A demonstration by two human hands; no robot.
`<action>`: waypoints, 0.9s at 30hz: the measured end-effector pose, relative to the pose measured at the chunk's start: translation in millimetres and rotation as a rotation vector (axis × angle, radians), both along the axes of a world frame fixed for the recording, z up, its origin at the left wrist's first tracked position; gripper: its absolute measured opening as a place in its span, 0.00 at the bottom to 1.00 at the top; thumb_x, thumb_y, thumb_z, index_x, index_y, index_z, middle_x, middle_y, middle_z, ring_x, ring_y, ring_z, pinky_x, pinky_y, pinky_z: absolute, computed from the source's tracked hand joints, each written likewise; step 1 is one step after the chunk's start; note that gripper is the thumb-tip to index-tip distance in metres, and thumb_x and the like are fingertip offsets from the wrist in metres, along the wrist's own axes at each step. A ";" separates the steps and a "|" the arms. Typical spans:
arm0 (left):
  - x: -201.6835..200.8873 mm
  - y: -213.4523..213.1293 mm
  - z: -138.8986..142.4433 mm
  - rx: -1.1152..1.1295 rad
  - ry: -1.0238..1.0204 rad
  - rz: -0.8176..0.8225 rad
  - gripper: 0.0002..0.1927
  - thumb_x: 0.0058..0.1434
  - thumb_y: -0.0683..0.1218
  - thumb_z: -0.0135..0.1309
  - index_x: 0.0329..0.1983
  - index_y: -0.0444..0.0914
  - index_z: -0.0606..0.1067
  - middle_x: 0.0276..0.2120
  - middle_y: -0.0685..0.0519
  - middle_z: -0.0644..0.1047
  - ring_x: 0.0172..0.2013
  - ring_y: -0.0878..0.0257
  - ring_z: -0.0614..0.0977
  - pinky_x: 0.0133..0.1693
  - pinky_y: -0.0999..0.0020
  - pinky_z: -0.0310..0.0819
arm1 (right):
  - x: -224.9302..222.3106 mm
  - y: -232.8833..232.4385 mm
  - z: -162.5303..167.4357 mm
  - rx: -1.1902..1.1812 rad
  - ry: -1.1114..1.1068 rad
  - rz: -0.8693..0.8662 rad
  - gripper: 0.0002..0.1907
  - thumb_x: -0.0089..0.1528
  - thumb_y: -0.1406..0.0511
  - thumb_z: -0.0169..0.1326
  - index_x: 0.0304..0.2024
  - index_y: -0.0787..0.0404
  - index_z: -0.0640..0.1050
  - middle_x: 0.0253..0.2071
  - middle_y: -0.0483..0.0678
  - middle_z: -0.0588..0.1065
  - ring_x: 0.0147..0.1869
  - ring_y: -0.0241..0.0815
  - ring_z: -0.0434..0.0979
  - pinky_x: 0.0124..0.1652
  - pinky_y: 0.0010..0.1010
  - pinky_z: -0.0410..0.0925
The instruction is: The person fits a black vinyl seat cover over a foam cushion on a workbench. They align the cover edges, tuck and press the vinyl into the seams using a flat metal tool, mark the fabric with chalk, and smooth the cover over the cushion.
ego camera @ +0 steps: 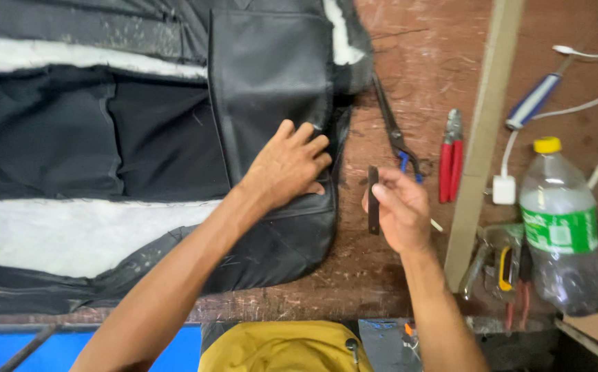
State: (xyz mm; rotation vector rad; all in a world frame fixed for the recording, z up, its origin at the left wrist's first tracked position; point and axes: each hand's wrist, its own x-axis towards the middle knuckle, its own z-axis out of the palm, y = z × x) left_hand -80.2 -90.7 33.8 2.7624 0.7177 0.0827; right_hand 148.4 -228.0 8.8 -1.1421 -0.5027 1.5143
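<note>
Two bare hands at work: both belong to the person wearing the camera, over a worn reddish-brown workbench (409,62).
Black seat cover (175,138): largest thing in view, filling the upper left and centre of the frame; dark leather-like panels with white padding showing in strips. It looks soft and floppy, fairly heavy, likely to slide and sag if lifted, so best held flat or gripped at a stitched edge.
Left hand (288,169): at frame centre, laid palm-down with fingers spread on the cover's lower right panel; it presses, grasping nothing.
Right hand (399,207): just right of centre, apart from the cover's edge, fingers closed around a small dark flat strip.
Dark strip (373,200): upright between thumb and fingers, just beside the cover's right edge; it looks thin, stiff and light.
Scissors (395,131): lying on the bench above the right hand.
Red-handled pliers (450,158): right of the scissors.
Plastic bottle (560,227): yellow-capped, right edge of the frame.
</note>
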 end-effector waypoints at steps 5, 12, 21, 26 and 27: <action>-3.0 -13.2 -5.3 -0.052 -0.153 0.175 0.24 0.46 0.61 0.65 0.40 0.42 0.83 0.41 0.54 0.73 0.46 0.54 0.70 0.45 0.56 0.62 | -2.4 55.0 -6.4 0.099 0.065 0.177 0.18 0.64 0.73 0.52 0.56 0.73 0.75 0.39 0.50 0.76 0.38 0.39 0.75 0.41 0.31 0.70; -8.2 -22.9 -16.0 -0.119 -0.293 0.358 0.20 0.45 0.57 0.67 0.37 0.41 0.83 0.36 0.54 0.73 0.42 0.54 0.71 0.44 0.56 0.61 | -8.8 101.7 -31.7 0.116 -0.238 0.535 0.14 0.63 0.73 0.54 0.51 0.74 0.78 0.41 0.45 0.76 0.43 0.29 0.73 0.45 0.22 0.66; -21.0 -33.3 -24.5 -0.162 -0.382 0.440 0.13 0.52 0.54 0.66 0.30 0.40 0.80 0.34 0.55 0.72 0.40 0.55 0.70 0.42 0.56 0.60 | -12.0 119.1 -36.7 0.124 -0.435 0.810 0.11 0.59 0.76 0.57 0.45 0.67 0.79 0.26 0.34 0.68 0.28 0.20 0.61 0.27 0.14 0.57; -26.5 -41.5 -26.6 -0.156 -0.418 0.444 0.10 0.55 0.51 0.66 0.31 0.41 0.79 0.34 0.56 0.71 0.40 0.55 0.70 0.43 0.56 0.60 | -22.7 120.1 -31.4 0.191 -0.513 0.881 0.07 0.57 0.76 0.56 0.37 0.66 0.77 0.25 0.36 0.71 0.27 0.22 0.64 0.26 0.17 0.59; -26.8 -43.6 -26.7 -0.148 -0.429 0.450 0.10 0.55 0.51 0.66 0.32 0.41 0.79 0.35 0.57 0.71 0.41 0.54 0.70 0.43 0.56 0.60 | -23.6 120.6 -29.6 0.221 -0.552 0.902 0.07 0.56 0.76 0.56 0.36 0.66 0.78 0.24 0.36 0.71 0.25 0.22 0.64 0.25 0.17 0.58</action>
